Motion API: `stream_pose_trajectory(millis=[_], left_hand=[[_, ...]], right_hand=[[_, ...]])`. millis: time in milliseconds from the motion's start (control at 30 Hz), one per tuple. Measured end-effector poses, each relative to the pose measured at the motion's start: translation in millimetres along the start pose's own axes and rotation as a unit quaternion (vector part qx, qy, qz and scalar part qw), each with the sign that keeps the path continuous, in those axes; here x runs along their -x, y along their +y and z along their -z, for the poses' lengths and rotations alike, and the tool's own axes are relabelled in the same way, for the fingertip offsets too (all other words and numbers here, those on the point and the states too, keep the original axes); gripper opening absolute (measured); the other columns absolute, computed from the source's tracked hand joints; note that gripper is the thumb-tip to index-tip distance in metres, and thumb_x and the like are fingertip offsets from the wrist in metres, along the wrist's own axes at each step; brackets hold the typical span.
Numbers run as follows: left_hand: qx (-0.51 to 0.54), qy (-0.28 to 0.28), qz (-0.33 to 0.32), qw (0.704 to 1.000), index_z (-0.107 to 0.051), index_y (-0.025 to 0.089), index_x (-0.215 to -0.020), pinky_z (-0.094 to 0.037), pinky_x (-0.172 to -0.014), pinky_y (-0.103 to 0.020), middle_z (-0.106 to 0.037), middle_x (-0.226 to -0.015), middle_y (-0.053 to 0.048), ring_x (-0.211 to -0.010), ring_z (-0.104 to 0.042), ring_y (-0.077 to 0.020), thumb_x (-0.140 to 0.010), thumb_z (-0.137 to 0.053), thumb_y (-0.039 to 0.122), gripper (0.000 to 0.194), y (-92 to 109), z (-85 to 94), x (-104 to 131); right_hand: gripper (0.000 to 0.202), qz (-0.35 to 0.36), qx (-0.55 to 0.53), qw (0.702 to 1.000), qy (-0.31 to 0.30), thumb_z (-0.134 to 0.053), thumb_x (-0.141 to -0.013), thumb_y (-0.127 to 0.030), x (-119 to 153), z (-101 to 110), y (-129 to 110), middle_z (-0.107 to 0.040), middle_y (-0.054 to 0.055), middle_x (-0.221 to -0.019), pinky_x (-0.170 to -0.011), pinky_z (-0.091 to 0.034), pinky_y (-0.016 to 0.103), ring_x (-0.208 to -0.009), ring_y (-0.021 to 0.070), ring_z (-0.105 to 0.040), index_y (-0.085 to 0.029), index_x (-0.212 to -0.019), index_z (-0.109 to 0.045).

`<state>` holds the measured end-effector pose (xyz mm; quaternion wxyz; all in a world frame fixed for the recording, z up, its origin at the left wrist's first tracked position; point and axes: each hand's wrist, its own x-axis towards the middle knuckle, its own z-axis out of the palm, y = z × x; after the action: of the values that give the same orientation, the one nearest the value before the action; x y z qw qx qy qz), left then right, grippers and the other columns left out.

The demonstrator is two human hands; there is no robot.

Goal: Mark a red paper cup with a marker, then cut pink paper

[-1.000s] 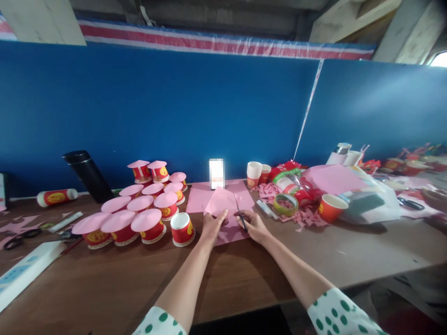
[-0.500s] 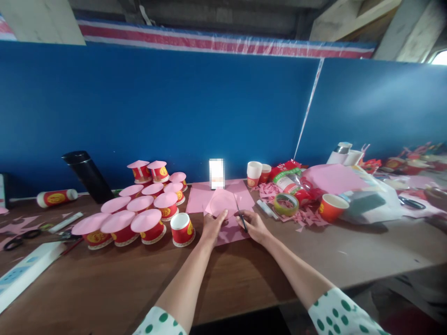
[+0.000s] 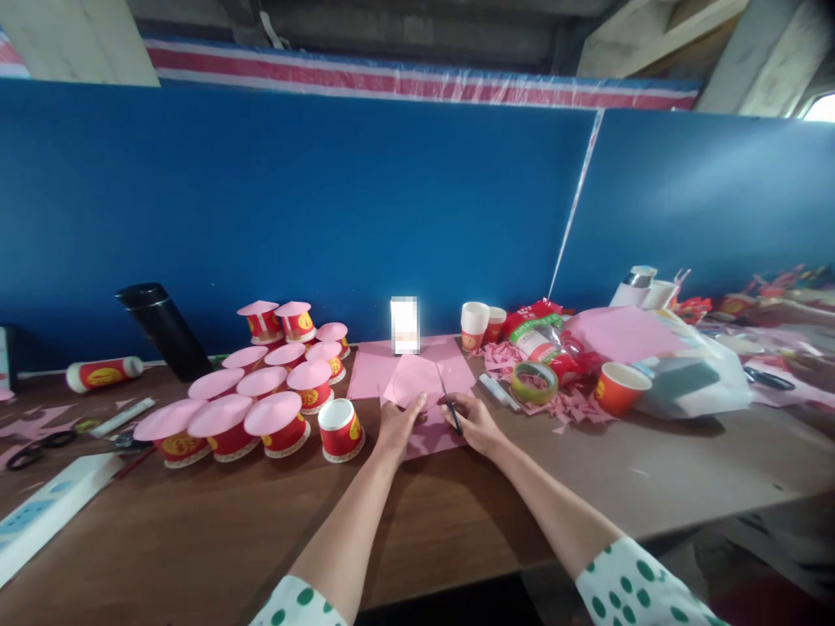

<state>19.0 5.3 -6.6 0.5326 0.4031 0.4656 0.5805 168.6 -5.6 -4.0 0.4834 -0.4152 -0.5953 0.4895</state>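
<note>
My left hand (image 3: pixel 399 426) pinches the near left edge of a sheet of pink paper (image 3: pixel 416 379), which shows a faint round outline. In my right hand (image 3: pixel 477 424) is a pair of dark scissors (image 3: pixel 450 405), its blades pointing away along the paper's right side. Whether the blades are open or closed I cannot tell. Beneath both hands lie more pink sheets (image 3: pixel 366 369). Left of my left hand stands a red paper cup (image 3: pixel 341 435) with a white top, near several red cups with pink cone-shaped paper covers (image 3: pixel 277 412).
A blurred bright phone-like rectangle (image 3: pixel 405 325) stands at the back. Right are a green tape roll (image 3: pixel 534 382), a glue stick (image 3: pixel 498 391), pink scraps (image 3: pixel 577 405) and a red cup (image 3: pixel 621 388). Left are a black flask (image 3: pixel 163 330) and a white power strip (image 3: pixel 58 509).
</note>
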Motion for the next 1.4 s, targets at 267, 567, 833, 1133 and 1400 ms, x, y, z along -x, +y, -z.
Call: stream_pose_trajectory(millis=[267, 567, 833, 1133, 1400], left_hand=[[0.002, 0.009, 0.004, 1.000, -0.065, 0.006, -0.070, -0.047, -0.046, -0.022, -0.062, -0.056, -0.005, -0.048, -0.056, -0.0113, -0.056, -0.073, 0.041, 0.038, -0.2, -0.4, 0.0], [0.012, 0.017, 0.010, 1.000, -0.066, 0.006, -0.069, -0.045, -0.044, -0.021, -0.060, -0.051, -0.004, -0.044, -0.054, -0.0105, -0.054, -0.074, 0.040, 0.038, 0.3, 0.4, 0.1], [0.023, 0.011, -0.003, 1.000, -0.067, 0.005, -0.077, -0.048, -0.048, -0.022, -0.063, -0.055, -0.005, -0.048, -0.058, -0.0117, -0.055, -0.074, 0.039, 0.041, 1.7, -0.5, 1.9], [0.027, 0.011, 0.002, 1.000, -0.066, 0.006, -0.070, -0.048, -0.048, -0.022, -0.062, -0.057, -0.005, -0.047, -0.057, -0.0112, -0.051, -0.076, 0.040, 0.040, -3.3, 1.1, -2.9], [0.014, 0.018, -0.003, 1.000, -0.065, 0.007, -0.068, -0.047, -0.046, -0.021, -0.061, -0.056, -0.003, -0.046, -0.056, -0.0103, -0.054, -0.074, 0.038, 0.035, -4.4, 0.1, -2.9]], right_hand=[[0.037, -0.001, -0.002, 1.000, 0.001, -0.067, -0.066, -0.043, 0.2, -0.3, 0.1, -0.050, -0.004, -0.051, -0.042, -0.034, 0.019, -0.044, 0.0074, -0.044, -0.012, -0.086, -0.060], [0.036, 0.004, -0.002, 1.000, -0.006, -0.067, -0.066, -0.043, 0.5, -0.6, -1.2, -0.048, -0.005, -0.052, -0.042, -0.035, 0.019, -0.044, 0.0066, -0.042, -0.012, -0.084, -0.060], [0.038, 0.001, -0.001, 1.000, -0.008, -0.067, -0.066, -0.045, 0.8, 0.0, -0.1, -0.050, -0.004, -0.051, -0.041, -0.037, 0.020, -0.043, 0.0075, -0.044, -0.013, -0.086, -0.060], [0.041, -0.011, -0.020, 0.999, -0.023, -0.065, -0.067, -0.048, 0.9, 0.9, -0.4, -0.052, -0.004, -0.053, -0.042, -0.040, 0.020, -0.044, 0.0085, -0.048, -0.013, -0.088, -0.060], [0.042, -0.021, -0.029, 0.999, -0.032, -0.064, -0.068, -0.048, 0.7, 1.5, 2.2, -0.052, -0.004, -0.055, -0.040, -0.041, 0.020, -0.044, 0.0084, -0.050, -0.014, -0.091, -0.058]])
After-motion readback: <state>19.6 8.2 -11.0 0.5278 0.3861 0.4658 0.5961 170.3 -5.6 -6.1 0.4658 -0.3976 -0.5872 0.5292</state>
